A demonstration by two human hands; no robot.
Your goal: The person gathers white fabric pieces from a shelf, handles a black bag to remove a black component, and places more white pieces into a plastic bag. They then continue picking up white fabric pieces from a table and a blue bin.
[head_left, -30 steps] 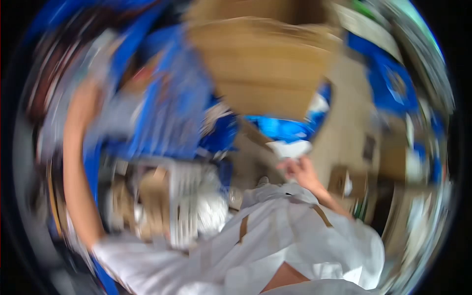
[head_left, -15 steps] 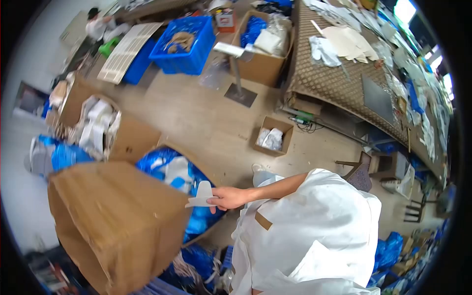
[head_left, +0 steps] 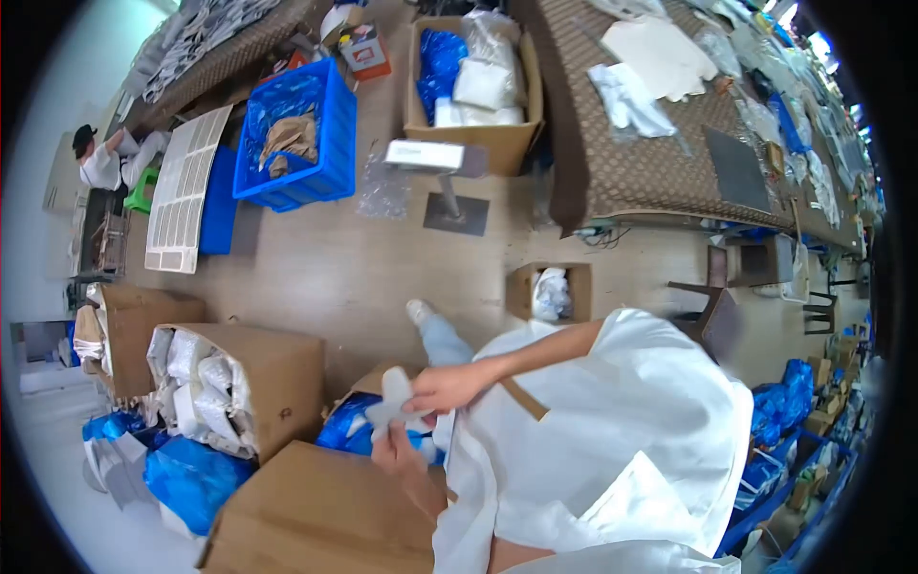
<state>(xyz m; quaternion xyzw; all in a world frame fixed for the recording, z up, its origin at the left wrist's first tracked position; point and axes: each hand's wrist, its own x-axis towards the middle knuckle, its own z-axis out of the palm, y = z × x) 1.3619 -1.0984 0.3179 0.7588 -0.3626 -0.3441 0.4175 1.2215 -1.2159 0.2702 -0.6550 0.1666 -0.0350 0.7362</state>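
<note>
In front of the white garment that I wear [head_left: 612, 430], both my hands meet at a thin white flat piece with rounded lobes [head_left: 395, 390]; I cannot make out its kind. My right hand [head_left: 448, 387] comes from above with its fingers closed on the piece's right side. From below, my left hand [head_left: 400, 453] pinches its lower edge. Beneath them is a carton lined with blue plastic [head_left: 349, 430], partly hidden. Close to my left hand stands a large brown cardboard box [head_left: 320, 512].
Cartons of white pieces [head_left: 282, 383] stand at the left. Ahead are a blue crate [head_left: 335, 143], a stand on a floor plate [head_left: 454, 212] and a small carton [head_left: 521, 292]. A covered table [head_left: 612, 187] fills the upper right; a person [head_left: 100, 163] sits far left.
My left hand has come into view and taken hold of the white piece with my right. The view has turned, and the large box shows lower in it.
</note>
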